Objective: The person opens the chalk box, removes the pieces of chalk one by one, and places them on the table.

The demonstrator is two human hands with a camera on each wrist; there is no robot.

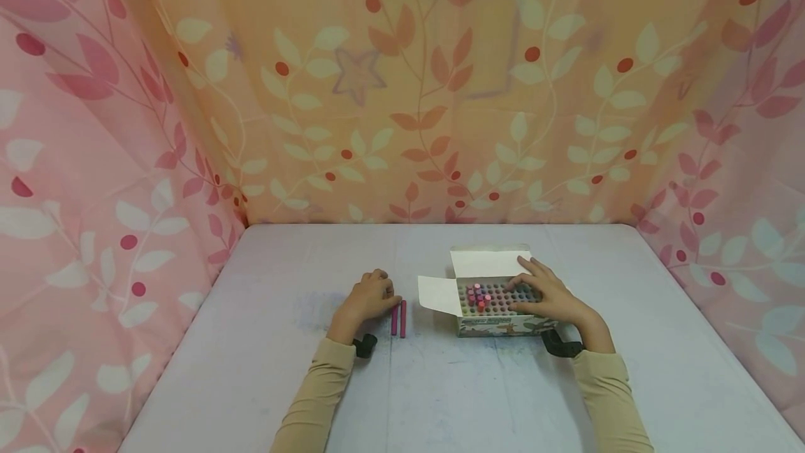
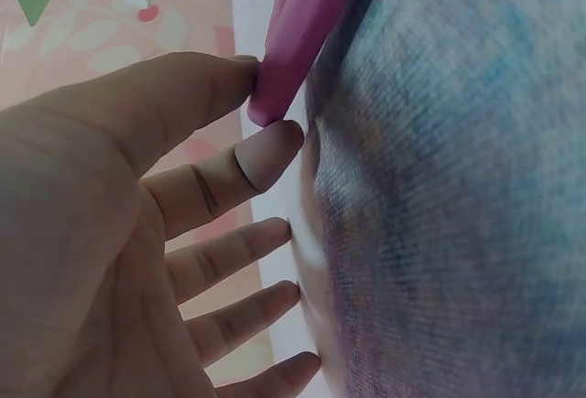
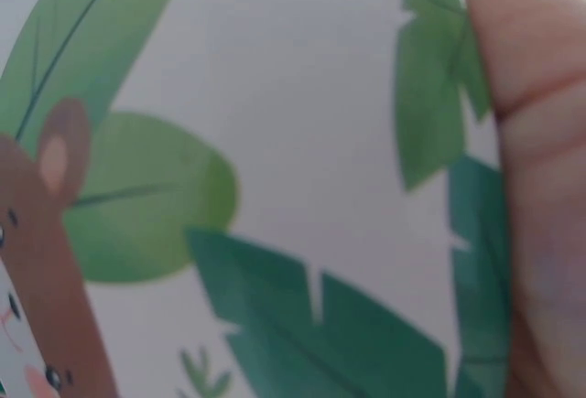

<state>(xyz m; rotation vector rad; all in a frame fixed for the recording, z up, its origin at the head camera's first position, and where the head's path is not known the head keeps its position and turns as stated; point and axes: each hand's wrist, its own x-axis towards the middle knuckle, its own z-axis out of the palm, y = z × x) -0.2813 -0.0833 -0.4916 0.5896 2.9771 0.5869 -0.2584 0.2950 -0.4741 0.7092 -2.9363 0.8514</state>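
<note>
Head view shows two magenta sticks [image 1: 403, 320] lying side by side on the desk [image 1: 434, 397], left of a lidded box [image 1: 503, 328] whose perforated tray holds several pink and red pieces [image 1: 481, 305]. At the sticks' far end, the left hand [image 1: 369, 297] has its grip loose, fingers extended, thumb against one stick. The right hand's [image 1: 553, 299] grip is spread over the box's right end; how firmly it steadies it is hard to tell. Picking up a stick seems in hand, calling for a secure pinch.

A side flap [image 1: 438, 295] narrows the passage between pink sticks [image 1: 403, 320] and box [image 1: 490, 328]
</note>
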